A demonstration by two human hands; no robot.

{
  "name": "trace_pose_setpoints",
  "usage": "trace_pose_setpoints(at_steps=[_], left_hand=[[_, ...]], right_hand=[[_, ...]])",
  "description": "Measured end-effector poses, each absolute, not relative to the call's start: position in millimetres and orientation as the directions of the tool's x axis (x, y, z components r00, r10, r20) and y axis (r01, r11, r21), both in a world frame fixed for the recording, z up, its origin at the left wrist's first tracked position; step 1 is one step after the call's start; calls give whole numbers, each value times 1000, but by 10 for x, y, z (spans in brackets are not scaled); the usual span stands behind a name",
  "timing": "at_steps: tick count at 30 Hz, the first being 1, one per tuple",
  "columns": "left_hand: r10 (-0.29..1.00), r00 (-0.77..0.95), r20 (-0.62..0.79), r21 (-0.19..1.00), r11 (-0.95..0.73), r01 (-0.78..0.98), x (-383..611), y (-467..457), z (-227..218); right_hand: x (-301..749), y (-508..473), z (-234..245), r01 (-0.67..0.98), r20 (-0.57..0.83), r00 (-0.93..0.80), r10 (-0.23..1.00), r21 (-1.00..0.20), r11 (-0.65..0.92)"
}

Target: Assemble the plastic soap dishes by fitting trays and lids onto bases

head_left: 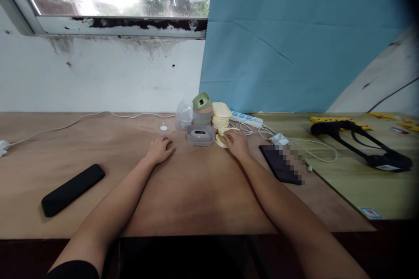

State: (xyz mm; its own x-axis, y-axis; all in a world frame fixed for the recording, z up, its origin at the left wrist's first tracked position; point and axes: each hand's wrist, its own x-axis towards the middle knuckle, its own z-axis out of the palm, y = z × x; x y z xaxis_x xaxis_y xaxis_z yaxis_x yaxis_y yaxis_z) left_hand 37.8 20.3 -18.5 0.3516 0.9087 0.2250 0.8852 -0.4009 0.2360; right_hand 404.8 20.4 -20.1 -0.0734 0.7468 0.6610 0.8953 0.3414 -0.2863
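My left hand (pixel 160 150) lies on the wooden table with its fingers apart and nothing in them. Just beyond it is a clear round disc (pixel 164 127) with a white centre. My right hand (pixel 237 143) pinches the edge of a pale yellow lid (pixel 228 130), partly hidden by the fingers. Beneath that, another pale yellow piece (pixel 220 141) rests on the table. A stack of pale yellow lids (pixel 221 113) stands behind. Between my hands sits a grey translucent box (pixel 200 139) with a dark oval slot. A green container (pixel 202 102) tops a pile of containers behind it.
Clear plastic pieces (pixel 184 113) are stacked at the back. A black case (pixel 73 189) lies at left, a dark flat phone-like object (pixel 279 165) at right. A power strip (pixel 246 119) and white cables run behind. Further right is a black frame (pixel 360 146) with yellow parts.
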Motion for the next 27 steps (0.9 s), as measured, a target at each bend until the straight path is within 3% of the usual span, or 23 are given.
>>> trace_pose_setpoints(at_steps=[7,10,12,16,19,21,24,27], left_hand=[[898,347,273,266,-416,870,369,200,-204],[839,340,425,272,-477,836,393,167,-170],[734,365,573,235,-574,784,436,110,-128],[520,480,707,108,-749,653,574,-67,-55],[534,510,674,110,-755,646,658,-182,-41],[576,530,623,128,-743,657,677,-213,-37],[604,577,550,166,-756,633,670,-204,-14],[576,660,482,196,-806,559,688,-190,19]], right_hand=[[3879,-19,31,828,823,86,562,-373,418],[3622,-213,99,773,836,71,544,-391,500],[3369,-350,105,689,812,42,582,-445,572],[2852,-523,15,280,633,97,768,-758,590],[2660,-506,-98,-106,360,1,933,-928,358],[2666,-446,-156,-221,227,-111,968,-955,199],[2807,-361,-172,-130,208,-172,963,-974,187],[2977,-340,-108,129,389,-190,901,-900,416]])
